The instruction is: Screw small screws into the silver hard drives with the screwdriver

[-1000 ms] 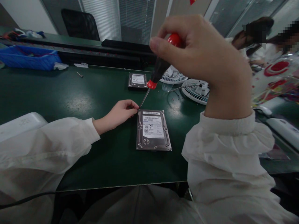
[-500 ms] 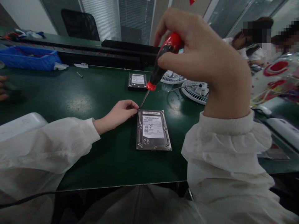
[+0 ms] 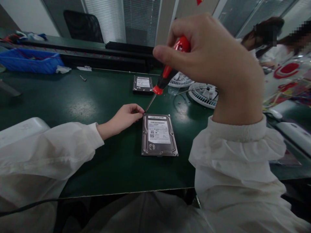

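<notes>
A silver hard drive with a white label lies flat on the green table. My right hand is raised close to the camera and closed round the red and black handle of a screwdriver. The shaft slants down to the drive's far left corner. My left hand rests on the table beside that corner, its fingers pinched together at the screwdriver's tip. Whatever the fingers pinch is too small to make out.
A second hard drive lies farther back. Two white fan grilles sit to its right. A blue bag lies at the far left, a white box by my left sleeve. Other people stand at the right.
My right hand's fingers have shifted round the screwdriver handle, which has turned. A hand that showed at the left edge half a second ago is gone. The drive and my left hand have stayed put.
</notes>
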A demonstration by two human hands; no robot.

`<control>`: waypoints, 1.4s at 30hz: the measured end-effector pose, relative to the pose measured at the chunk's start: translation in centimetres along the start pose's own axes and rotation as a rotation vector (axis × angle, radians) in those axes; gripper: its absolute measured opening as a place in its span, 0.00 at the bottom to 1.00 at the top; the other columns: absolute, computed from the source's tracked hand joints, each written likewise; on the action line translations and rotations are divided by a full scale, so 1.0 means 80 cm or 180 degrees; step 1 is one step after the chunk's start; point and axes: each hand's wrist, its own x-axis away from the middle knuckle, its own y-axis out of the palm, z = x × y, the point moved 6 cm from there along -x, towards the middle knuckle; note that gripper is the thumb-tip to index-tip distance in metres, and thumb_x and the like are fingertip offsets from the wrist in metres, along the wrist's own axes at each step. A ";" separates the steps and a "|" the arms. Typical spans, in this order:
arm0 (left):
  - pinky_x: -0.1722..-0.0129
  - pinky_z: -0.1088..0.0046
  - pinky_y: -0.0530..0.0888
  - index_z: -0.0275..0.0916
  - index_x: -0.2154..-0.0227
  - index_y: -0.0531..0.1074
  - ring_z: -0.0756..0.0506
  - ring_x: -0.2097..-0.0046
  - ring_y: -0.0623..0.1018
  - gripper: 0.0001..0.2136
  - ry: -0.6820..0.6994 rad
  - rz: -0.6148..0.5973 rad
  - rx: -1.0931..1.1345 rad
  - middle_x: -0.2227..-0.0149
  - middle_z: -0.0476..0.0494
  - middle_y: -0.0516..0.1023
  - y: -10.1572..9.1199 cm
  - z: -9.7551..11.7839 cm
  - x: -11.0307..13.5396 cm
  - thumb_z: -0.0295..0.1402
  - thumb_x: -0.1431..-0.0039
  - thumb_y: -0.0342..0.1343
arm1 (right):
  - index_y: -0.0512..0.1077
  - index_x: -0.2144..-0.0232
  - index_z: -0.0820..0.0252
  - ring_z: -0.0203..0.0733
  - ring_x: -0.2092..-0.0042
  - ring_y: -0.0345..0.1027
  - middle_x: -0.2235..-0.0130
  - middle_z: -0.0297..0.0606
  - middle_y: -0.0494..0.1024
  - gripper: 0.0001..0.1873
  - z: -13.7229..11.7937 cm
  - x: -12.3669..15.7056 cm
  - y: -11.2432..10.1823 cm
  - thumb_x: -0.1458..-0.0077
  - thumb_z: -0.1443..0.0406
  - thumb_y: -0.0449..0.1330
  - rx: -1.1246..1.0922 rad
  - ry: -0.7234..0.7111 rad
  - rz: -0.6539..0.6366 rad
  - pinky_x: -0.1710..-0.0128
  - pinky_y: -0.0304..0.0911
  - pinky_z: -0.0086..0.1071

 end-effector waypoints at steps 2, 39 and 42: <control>0.65 0.70 0.70 0.38 0.65 0.76 0.49 0.66 0.74 0.04 0.0006 0.0017 0.0008 0.66 0.49 0.77 0.001 0.002 0.000 0.30 0.43 0.60 | 0.71 0.60 0.60 0.45 0.54 0.67 0.59 0.39 0.72 0.13 0.001 0.000 0.001 0.39 0.56 0.56 0.0112 0.0056 -0.0040 0.47 0.62 0.42; 0.66 0.69 0.70 0.38 0.65 0.76 0.49 0.66 0.74 0.04 -0.0049 0.0045 -0.0050 0.66 0.49 0.77 0.000 0.004 0.001 0.30 0.43 0.60 | 0.68 0.45 0.69 0.42 0.47 0.67 0.48 0.40 0.72 0.20 0.008 -0.001 0.004 0.35 0.62 0.55 0.0102 0.0200 -0.0190 0.43 0.62 0.39; 0.67 0.70 0.69 0.38 0.66 0.76 0.49 0.67 0.74 0.03 -0.0031 0.0060 -0.0039 0.67 0.49 0.77 0.000 0.005 0.002 0.29 0.43 0.59 | 0.71 0.51 0.67 0.47 0.49 0.68 0.54 0.42 0.73 0.26 0.010 -0.001 0.004 0.32 0.50 0.49 0.0280 0.0321 -0.0101 0.45 0.62 0.44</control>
